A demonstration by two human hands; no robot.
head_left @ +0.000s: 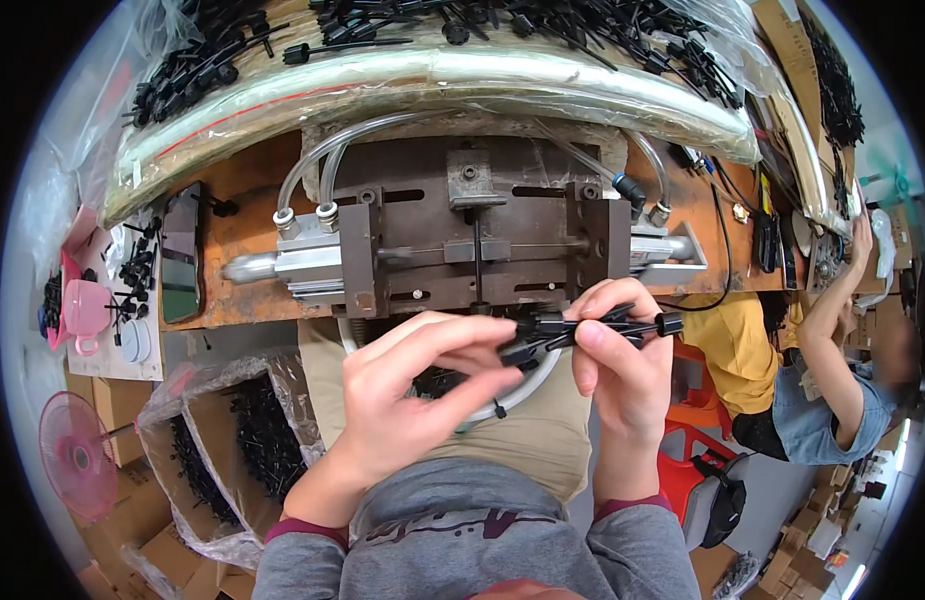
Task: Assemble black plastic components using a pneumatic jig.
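Observation:
In front of my chest, my right hand [623,365] is closed around several black plastic parts with thin stems [643,327]. Its thumb and fingers pinch the bundle, which points sideways. My left hand [408,385] is at the bundle's left end, its thumb and fingers apart and a little blurred. The left fingertips are close to the black parts; whether they touch is unclear. Just beyond both hands sits a dark metal fixture [423,200] with a silver pneumatic cylinder [313,262] on the left and another cylinder [663,248] on the right. A slim black rod [478,255] crosses its middle.
More black parts [463,22] are heaped behind a plastic-wrapped ledge [383,90]. A phone [183,250] lies left on the wooden bench [243,225]. Lower left are a lined carton [218,470] of black parts and a pink fan [78,455]. Another person [833,390] sits at right.

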